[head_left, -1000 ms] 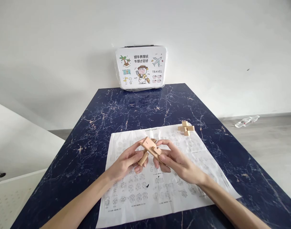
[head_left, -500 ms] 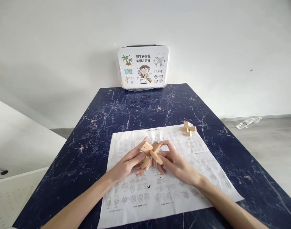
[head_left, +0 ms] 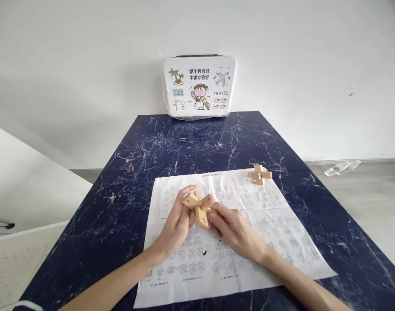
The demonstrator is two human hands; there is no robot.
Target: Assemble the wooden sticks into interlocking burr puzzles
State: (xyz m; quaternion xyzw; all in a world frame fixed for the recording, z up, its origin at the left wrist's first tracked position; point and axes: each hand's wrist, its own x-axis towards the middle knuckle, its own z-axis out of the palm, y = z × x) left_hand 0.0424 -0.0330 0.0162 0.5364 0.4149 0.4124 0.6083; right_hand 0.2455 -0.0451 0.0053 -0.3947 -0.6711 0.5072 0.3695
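Note:
Between my two hands sits a wooden interlocking puzzle [head_left: 202,212], made of crossed light-wood bars, some with dark numerals on their ends. My left hand [head_left: 178,220] grips it from the left, its fingers partly hidden behind the wood. On the other side my right hand [head_left: 236,229] pinches a bar with thumb and forefinger. Both hands are above a creased white instruction sheet [head_left: 171,293] printed with diagrams. A second wooden cross-shaped puzzle [head_left: 260,175] stands at the sheet's far right corner, apart from both hands.
The dark blue marbled table [head_left: 197,151] carries the sheet. At its far edge a white cartoon-printed case [head_left: 200,86] in clear plastic leans on the wall. Clear plastic bottles [head_left: 342,168] lie on the floor at right. A white perforated panel [head_left: 19,268] is at lower left.
The held puzzle has been turned, so a bar end marked 2 now faces me. My right fingers have closed lower around it. The whole view has shifted slightly.

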